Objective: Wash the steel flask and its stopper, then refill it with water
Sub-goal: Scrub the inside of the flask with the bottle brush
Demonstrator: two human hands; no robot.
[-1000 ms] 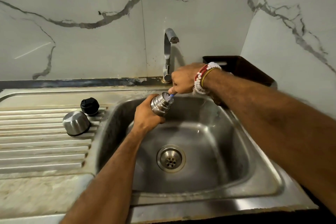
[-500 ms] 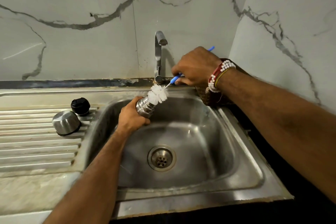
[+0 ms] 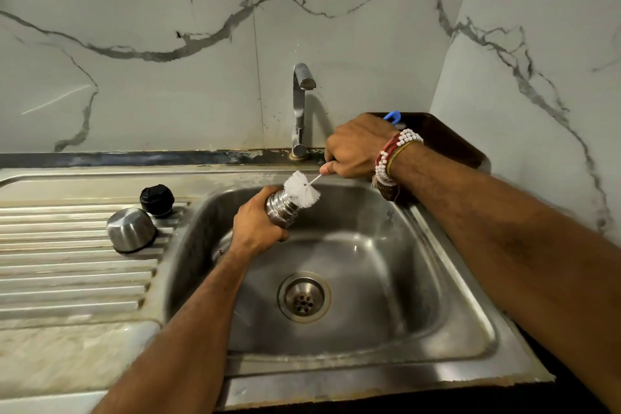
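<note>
Left hand grips the ribbed steel flask, right hand the white-bristled wire brush; a jammed thrust may wrench the flask loose.

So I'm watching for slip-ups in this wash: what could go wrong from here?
1. The brush has its bristles at the mouth of the flask; springing free, they may flick water about.
2. Only the left hand grips the tilted flask above the sink; a wet grip might slip.
3. The stopper and cup sit on the drainboard by the sink's edge; an arm could knock them in.
</note>
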